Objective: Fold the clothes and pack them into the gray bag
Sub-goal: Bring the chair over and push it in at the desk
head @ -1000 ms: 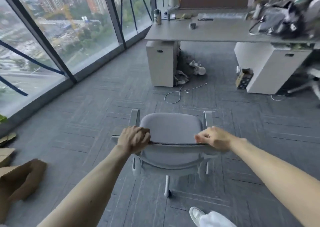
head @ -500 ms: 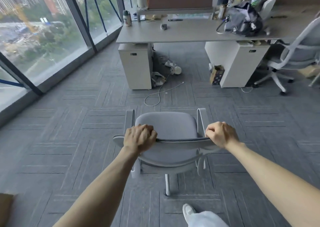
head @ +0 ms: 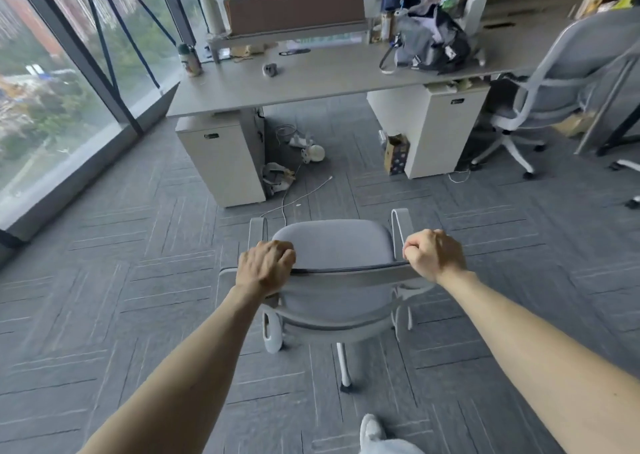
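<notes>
The gray carpeted floor (head: 138, 280) carries an office chair (head: 332, 246) in the foreground and a second chair (head: 554, 83) at the right. It also holds a left cabinet (head: 225, 163) and a right cabinet (head: 433, 131), with a loose white cable (head: 298, 194) between them and a small box (head: 396, 154) just beside the right one. The long desk (head: 329, 79) above the cabinets holds a gray bag (head: 426, 45) near its right end, a bottle (head: 189, 59) at its left edge and a small gray object (head: 271, 69) between them.
</notes>
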The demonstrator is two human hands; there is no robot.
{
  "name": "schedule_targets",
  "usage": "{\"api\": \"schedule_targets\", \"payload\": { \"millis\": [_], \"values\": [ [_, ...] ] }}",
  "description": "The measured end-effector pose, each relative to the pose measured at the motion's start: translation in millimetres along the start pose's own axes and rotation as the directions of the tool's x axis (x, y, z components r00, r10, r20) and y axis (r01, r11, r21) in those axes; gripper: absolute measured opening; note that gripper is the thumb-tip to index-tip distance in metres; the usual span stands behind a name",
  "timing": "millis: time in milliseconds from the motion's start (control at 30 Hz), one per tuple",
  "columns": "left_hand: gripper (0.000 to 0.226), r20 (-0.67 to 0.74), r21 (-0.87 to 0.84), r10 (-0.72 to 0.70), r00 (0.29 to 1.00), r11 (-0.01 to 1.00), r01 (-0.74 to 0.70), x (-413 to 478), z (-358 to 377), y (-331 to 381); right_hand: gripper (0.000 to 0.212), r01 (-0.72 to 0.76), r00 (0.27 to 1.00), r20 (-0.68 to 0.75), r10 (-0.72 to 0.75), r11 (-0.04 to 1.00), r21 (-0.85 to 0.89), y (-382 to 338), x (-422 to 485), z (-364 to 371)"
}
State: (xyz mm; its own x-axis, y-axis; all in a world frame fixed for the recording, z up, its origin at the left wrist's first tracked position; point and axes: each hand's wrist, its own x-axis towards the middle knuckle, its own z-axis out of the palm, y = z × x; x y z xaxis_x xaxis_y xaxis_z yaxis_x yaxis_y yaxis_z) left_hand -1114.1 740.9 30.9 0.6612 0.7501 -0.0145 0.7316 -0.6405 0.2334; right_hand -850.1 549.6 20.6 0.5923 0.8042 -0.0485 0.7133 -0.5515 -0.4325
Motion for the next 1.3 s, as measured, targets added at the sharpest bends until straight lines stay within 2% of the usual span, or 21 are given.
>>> {"api": "schedule_targets", "payload": {
  "millis": [200, 500, 767, 1000, 1133, 1300],
  "values": [
    [0.028, -0.011, 0.016, -0.063, 0.998, 0.998, 0.063, 82.4, -1.4, 33.2, 0.024, -0.007, 1.0, -0.018, 0.006, 1.0, -0.025, 27.0, 79.3, -14.1],
    [0.04, -0.03, 0.037, -0.037, 0.999, 0.999, 0.039, 216.3, 10.2, 73.2, 0.022, -0.061, 0.997, -0.055, 0.059, 0.998, -0.027, 74.2, 212.2, -38.5],
    [0.041, -0.057, 0.049, 0.012, 0.998, 0.999, -0.009, 344.6, 12.4, 102.5, 0.027, -0.099, 0.992, -0.09, 0.094, 0.993, -0.058, 106.3, 339.8, -63.0],
    [0.03, -0.045, 0.009, -0.002, 0.999, 1.0, 0.003, 465.0, 12.4, 118.8, 0.027, -0.144, 0.99, -0.021, 0.143, 0.984, -0.104, 122.2, 460.6, -86.0],
    [0.039, -0.032, 0.0, 0.004, 0.999, 1.0, -0.004, 528.8, 12.7, 121.6, 0.032, -0.155, 0.987, 0.025, 0.159, 0.98, -0.127, 126.9, 522.8, -97.7],
    [0.036, -0.003, 0.006, -0.018, 1.0, 1.0, 0.018, 590.3, 7.9, 127.1, 0.031, -0.128, 0.99, 0.048, 0.134, 0.986, -0.106, 129.2, 588.6, -107.4]
  ]
}}
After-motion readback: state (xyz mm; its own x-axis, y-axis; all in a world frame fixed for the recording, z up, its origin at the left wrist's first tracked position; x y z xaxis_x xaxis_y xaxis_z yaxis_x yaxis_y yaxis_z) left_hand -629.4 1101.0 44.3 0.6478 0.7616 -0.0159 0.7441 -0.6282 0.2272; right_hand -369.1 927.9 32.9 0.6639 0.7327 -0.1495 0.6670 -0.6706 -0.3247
